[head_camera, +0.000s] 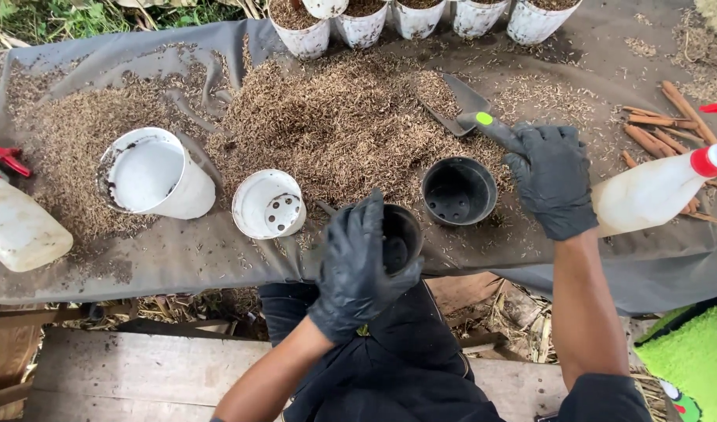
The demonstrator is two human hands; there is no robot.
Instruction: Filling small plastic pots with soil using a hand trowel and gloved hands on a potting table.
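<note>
Far left on the bench [218, 258]: pale spray bottle [19, 227], red trigger. Next, a large white pot [157, 173] tipped on its side, then a smaller white pot [269, 203], also tipped, drain holes showing. My left hand [358, 266] (black glove) wraps a small black pot [401, 238] at the bench's near edge. Another black pot [458, 191] stands upright just beyond. My right hand [552, 178] is clenched on the trowel [461, 103], blade in the husk heap [335, 125]. Far right: second spray bottle [655, 187], brown sticks [663, 129], possibly cinnamon.
</note>
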